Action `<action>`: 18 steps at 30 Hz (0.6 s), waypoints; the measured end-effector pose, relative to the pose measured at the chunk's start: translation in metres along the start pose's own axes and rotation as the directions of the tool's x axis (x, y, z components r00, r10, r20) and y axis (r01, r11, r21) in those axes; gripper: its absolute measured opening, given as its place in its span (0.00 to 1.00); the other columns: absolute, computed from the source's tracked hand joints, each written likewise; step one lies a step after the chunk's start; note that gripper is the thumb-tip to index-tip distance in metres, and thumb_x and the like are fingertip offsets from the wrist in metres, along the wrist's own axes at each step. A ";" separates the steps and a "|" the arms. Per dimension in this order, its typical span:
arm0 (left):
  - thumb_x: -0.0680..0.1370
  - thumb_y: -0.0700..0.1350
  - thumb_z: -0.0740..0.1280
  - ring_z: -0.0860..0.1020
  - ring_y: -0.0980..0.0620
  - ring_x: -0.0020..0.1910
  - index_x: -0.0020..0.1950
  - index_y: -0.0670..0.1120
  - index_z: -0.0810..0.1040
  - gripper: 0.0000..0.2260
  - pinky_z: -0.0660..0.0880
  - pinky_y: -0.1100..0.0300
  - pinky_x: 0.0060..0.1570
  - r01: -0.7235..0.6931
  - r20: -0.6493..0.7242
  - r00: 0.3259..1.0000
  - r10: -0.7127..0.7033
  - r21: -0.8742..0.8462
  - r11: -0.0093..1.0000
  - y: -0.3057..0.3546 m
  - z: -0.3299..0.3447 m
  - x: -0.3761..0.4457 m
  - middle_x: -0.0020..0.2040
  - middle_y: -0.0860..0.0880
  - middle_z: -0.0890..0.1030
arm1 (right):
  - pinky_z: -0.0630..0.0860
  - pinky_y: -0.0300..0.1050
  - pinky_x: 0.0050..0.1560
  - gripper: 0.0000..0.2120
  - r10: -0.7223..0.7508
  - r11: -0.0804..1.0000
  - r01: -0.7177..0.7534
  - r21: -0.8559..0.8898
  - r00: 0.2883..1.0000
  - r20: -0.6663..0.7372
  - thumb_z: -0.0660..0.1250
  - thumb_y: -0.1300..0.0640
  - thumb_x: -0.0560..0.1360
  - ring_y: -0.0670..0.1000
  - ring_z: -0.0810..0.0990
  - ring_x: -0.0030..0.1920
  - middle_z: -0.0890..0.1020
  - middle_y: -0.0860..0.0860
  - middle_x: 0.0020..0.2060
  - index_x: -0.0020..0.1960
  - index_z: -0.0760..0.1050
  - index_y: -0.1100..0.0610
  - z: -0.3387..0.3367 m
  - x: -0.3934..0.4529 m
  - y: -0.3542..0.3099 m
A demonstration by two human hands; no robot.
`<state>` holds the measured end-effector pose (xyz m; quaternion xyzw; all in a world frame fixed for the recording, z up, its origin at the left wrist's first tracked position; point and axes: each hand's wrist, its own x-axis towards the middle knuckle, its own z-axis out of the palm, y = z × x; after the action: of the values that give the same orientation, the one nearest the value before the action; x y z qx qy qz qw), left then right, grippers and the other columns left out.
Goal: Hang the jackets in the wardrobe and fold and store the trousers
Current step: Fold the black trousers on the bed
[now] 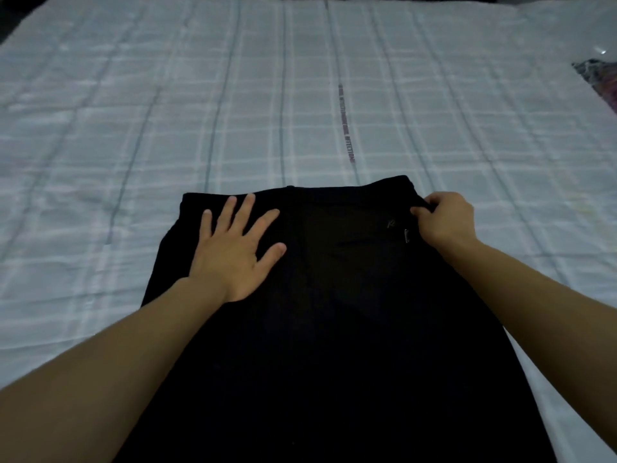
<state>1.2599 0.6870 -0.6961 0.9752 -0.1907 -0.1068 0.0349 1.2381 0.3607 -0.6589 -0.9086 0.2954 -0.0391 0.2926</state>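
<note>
A: Which step of the task is in hand here?

B: The trousers step, I think. The black trousers (334, 312) lie flat on the bed (167, 111), at its near side, with the waistband at the far end and the legs running toward the person and out of the picture at the bottom.

A: And what do the hands do?

B: The left hand (233, 248) rests flat on the left part of the trousers, just below the waistband, fingers spread apart, so its grip is open and it only presses the cloth down. The right hand (444, 218) is at the right corner of the waistband, and its grip is closed, fingers pinched on the edge of the cloth there.

A: So the folding is not yet begun?

B: I judge it is the smoothing before the fold. No fold is visible in the part we can see.

A: What does the next move call for?

B: Probably to pull the right corner straight while the left palm holds the cloth, then to bring one side over the other. The cloth is soft and can wrinkle, so both hands must work together.

A: Are jackets or the wardrobe visible?

B: No. Only a patterned thing (601, 81) at the far right edge; I cannot tell what it is.
</note>
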 end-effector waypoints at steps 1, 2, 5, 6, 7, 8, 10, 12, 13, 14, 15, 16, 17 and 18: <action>0.78 0.68 0.41 0.37 0.47 0.80 0.80 0.62 0.46 0.30 0.36 0.40 0.76 0.017 0.021 1.000 -0.017 -0.023 1.000 0.004 -0.006 0.000 0.82 0.50 0.40 | 0.71 0.46 0.41 0.08 0.017 1.000 -0.017 0.018 1.000 0.002 0.67 0.58 0.78 0.56 0.78 0.39 0.78 0.55 0.35 0.46 0.79 0.63 0.000 -0.001 -0.002; 0.80 0.66 0.42 0.38 0.46 0.80 0.80 0.59 0.48 0.29 0.37 0.40 0.76 0.038 0.019 0.999 -0.037 -0.053 0.998 0.012 -0.013 -0.001 0.82 0.49 0.41 | 0.72 0.47 0.41 0.08 0.033 0.998 -0.033 0.045 0.999 0.005 0.66 0.58 0.78 0.57 0.78 0.40 0.78 0.55 0.35 0.46 0.78 0.63 0.000 -0.001 -0.004; 0.82 0.61 0.43 0.41 0.47 0.80 0.81 0.49 0.49 0.30 0.41 0.43 0.78 -0.035 -0.137 0.990 0.019 -0.112 0.993 0.053 -0.021 -0.012 0.82 0.48 0.45 | 0.74 0.45 0.38 0.08 0.062 0.982 -0.064 0.175 0.998 0.013 0.66 0.58 0.78 0.55 0.79 0.39 0.80 0.55 0.38 0.46 0.79 0.62 -0.009 -0.002 -0.013; 0.81 0.62 0.42 0.39 0.48 0.80 0.82 0.48 0.46 0.31 0.40 0.45 0.78 -0.087 -0.147 0.987 0.072 -0.099 0.991 0.067 -0.016 -0.016 0.82 0.48 0.43 | 0.75 0.44 0.38 0.07 0.064 0.975 -0.065 0.215 0.998 0.011 0.67 0.57 0.78 0.55 0.80 0.39 0.81 0.56 0.39 0.46 0.79 0.61 -0.013 -0.003 -0.017; 0.82 0.63 0.41 0.36 0.49 0.79 0.81 0.49 0.41 0.32 0.38 0.45 0.77 -0.123 -0.113 0.987 0.114 -0.069 0.990 0.078 -0.009 -0.017 0.81 0.49 0.39 | 0.76 0.44 0.39 0.07 0.065 0.968 -0.065 0.243 0.998 0.010 0.67 0.57 0.78 0.55 0.80 0.40 0.81 0.56 0.39 0.45 0.79 0.60 -0.018 -0.004 -0.020; 0.82 0.64 0.40 0.33 0.49 0.79 0.81 0.50 0.38 0.32 0.37 0.44 0.77 -0.129 -0.058 0.990 0.127 -0.039 0.991 0.085 -0.001 -0.015 0.81 0.49 0.36 | 0.77 0.46 0.41 0.07 0.066 0.965 -0.067 0.253 0.998 0.012 0.68 0.57 0.77 0.55 0.81 0.41 0.81 0.56 0.39 0.45 0.79 0.60 -0.022 -0.005 -0.024; 0.80 0.67 0.42 0.31 0.49 0.78 0.80 0.53 0.34 0.33 0.36 0.42 0.76 -0.082 0.013 0.996 0.083 -0.032 0.996 0.090 0.006 -0.007 0.80 0.50 0.33 | 0.78 0.48 0.43 0.07 0.062 0.966 -0.064 0.249 0.998 0.014 0.68 0.57 0.77 0.56 0.82 0.41 0.82 0.56 0.40 0.44 0.79 0.60 -0.026 -0.008 -0.029; 0.79 0.69 0.44 0.30 0.49 0.77 0.80 0.55 0.34 0.35 0.35 0.41 0.76 -0.063 0.051 0.996 0.066 -0.055 0.996 0.091 0.003 0.000 0.79 0.51 0.32 | 0.78 0.47 0.41 0.07 0.065 0.959 -0.067 0.274 0.998 0.018 0.68 0.57 0.77 0.56 0.82 0.40 0.83 0.57 0.41 0.44 0.79 0.59 -0.028 -0.011 -0.031; 0.79 0.70 0.45 0.30 0.49 0.77 0.80 0.56 0.35 0.36 0.34 0.41 0.76 -0.068 0.073 0.995 0.073 -0.069 0.995 0.091 0.000 0.001 0.79 0.51 0.32 | 0.78 0.46 0.39 0.06 0.063 0.953 -0.065 0.294 0.998 0.018 0.68 0.57 0.77 0.55 0.82 0.39 0.83 0.57 0.41 0.43 0.79 0.59 -0.029 -0.013 -0.033; 0.79 0.70 0.46 0.30 0.50 0.77 0.80 0.56 0.35 0.36 0.33 0.42 0.75 -0.073 0.095 0.992 0.082 -0.087 0.994 0.090 -0.003 0.002 0.80 0.51 0.33 | 0.78 0.43 0.36 0.06 0.053 0.948 -0.054 0.314 0.999 0.011 0.68 0.57 0.77 0.54 0.82 0.37 0.83 0.57 0.40 0.43 0.79 0.58 -0.030 -0.017 -0.036; 0.79 0.70 0.47 0.31 0.50 0.77 0.80 0.56 0.36 0.36 0.32 0.43 0.75 -0.073 0.120 0.989 0.087 -0.117 0.990 0.089 -0.007 0.002 0.80 0.52 0.33 | 0.76 0.41 0.33 0.06 0.035 0.945 -0.033 0.326 0.999 0.001 0.68 0.57 0.77 0.52 0.81 0.35 0.83 0.56 0.39 0.43 0.79 0.57 -0.032 -0.021 -0.040; 0.79 0.69 0.48 0.32 0.51 0.78 0.80 0.57 0.38 0.35 0.32 0.44 0.75 -0.064 0.138 0.987 0.088 -0.174 0.983 0.088 -0.013 0.002 0.80 0.52 0.35 | 0.74 0.37 0.30 0.06 0.005 0.945 -0.001 0.326 1.000 -0.013 0.68 0.57 0.78 0.50 0.81 0.33 0.83 0.55 0.38 0.43 0.80 0.56 -0.034 -0.025 -0.044; 0.80 0.68 0.49 0.34 0.51 0.79 0.81 0.57 0.40 0.34 0.32 0.44 0.75 -0.048 0.133 0.988 0.084 -0.251 0.967 0.088 -0.020 0.001 0.81 0.51 0.38 | 0.72 0.33 0.28 0.06 -0.041 0.949 0.048 0.312 0.999 -0.029 0.68 0.57 0.78 0.48 0.80 0.32 0.83 0.53 0.37 0.42 0.80 0.56 -0.036 -0.031 -0.049; 0.81 0.66 0.49 0.38 0.51 0.80 0.81 0.57 0.42 0.32 0.34 0.44 0.76 -0.042 0.093 0.993 0.076 -0.322 0.946 0.088 -0.027 -0.002 0.82 0.51 0.42 | 0.71 0.31 0.29 0.06 -0.102 0.953 0.111 0.282 0.994 -0.044 0.68 0.57 0.77 0.47 0.81 0.33 0.83 0.51 0.36 0.42 0.81 0.55 -0.039 -0.037 -0.054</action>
<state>1.2322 0.6066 -0.6603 0.9435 -0.2018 -0.1861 0.1856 1.2262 0.3964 -0.5927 -0.8711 0.2414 -0.1098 0.4134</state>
